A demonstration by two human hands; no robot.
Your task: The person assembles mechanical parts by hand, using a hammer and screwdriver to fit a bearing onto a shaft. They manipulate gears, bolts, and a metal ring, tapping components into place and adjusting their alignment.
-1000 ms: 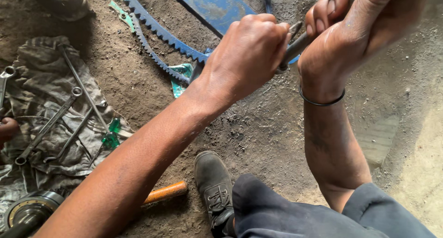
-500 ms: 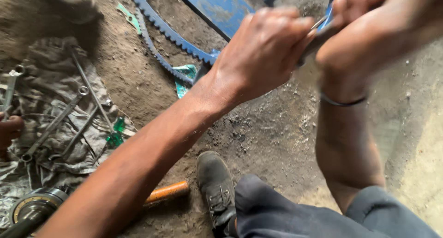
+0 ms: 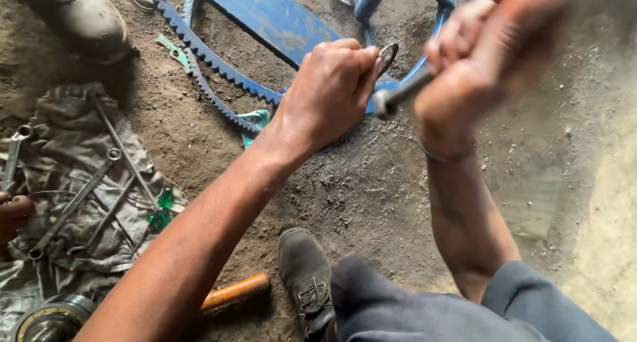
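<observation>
The fingers [image 3: 345, 67] of the left hand [image 3: 325, 93] are curled tight into a fist around the handles of a dark metal pair of pliers [image 3: 387, 55], whose looped end pokes out just past the knuckles. The right hand [image 3: 481, 70], blurred, has its fingers wrapped shut on a grey round steel rod [image 3: 398, 98], whose blunt end sticks out toward the left hand, just beside the pliers. Both tools sit above a blue-painted metal frame [image 3: 265, 13] that lies on the dirt floor [image 3: 371, 196]. The rod looks stiff and fairly heavy, smooth enough to slip in a dusty palm, so a full-fisted hold near its middle seems the safest grip; the pliers likely want squeezing at the handle ends for leverage. A blue toothed rubber belt [image 3: 206, 57] curves across the floor beside the frame. Further left, long steel spanners [image 3: 73, 203] rest on a grimy grey cloth [image 3: 60, 149], with a round steel bearing [image 3: 50, 319] at its lower edge. An orange wooden handle [image 3: 235, 291] lies near the person's black laced shoe [image 3: 306, 275].
</observation>
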